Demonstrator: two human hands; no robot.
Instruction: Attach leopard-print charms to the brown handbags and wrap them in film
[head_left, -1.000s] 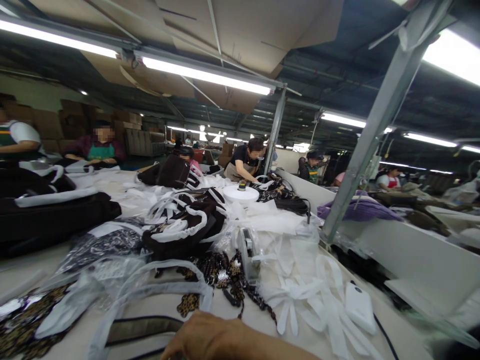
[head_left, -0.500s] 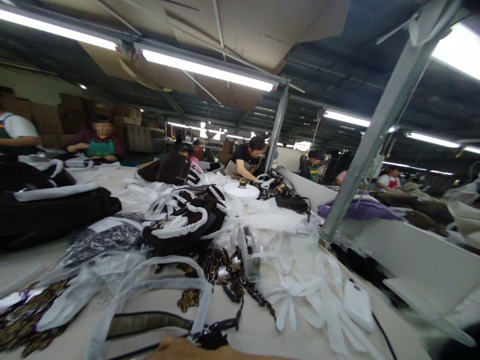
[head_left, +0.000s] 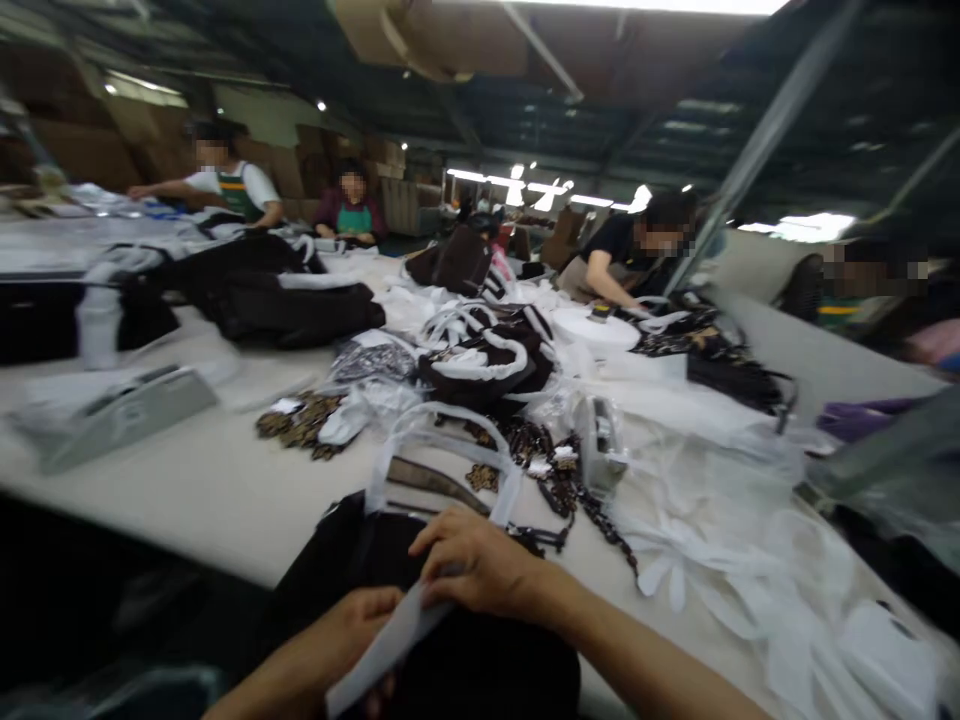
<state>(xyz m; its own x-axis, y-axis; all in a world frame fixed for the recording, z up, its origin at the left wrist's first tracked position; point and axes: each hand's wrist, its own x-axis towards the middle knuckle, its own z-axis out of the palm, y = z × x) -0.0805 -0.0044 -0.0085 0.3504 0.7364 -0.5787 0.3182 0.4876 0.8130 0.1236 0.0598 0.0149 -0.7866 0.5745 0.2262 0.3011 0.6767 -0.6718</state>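
A black bag lies at the table's near edge, right in front of me. One of its handles, wrapped in white material, arches away over the table. My left hand is closed on a white strip, whose loose end hangs toward me. Above and to the right, my right hand pinches the far end of the same strip, over the bag. Whether a strap lies under the strip is hidden by my fingers. An olive-brown strap rests flat inside the wrapped handle's arch.
A grey tape dispenser stands at left; another dispenser is right of centre. Leopard-print pieces, dark bags and white strips cover much of the table. Co-workers stand beyond, one reaching beside a white roll.
The view has swung left and down, bringing both my hands and the black bag into sight. Earlier, only part of a hand showed at the bottom edge. Both hands now grip the white strip.
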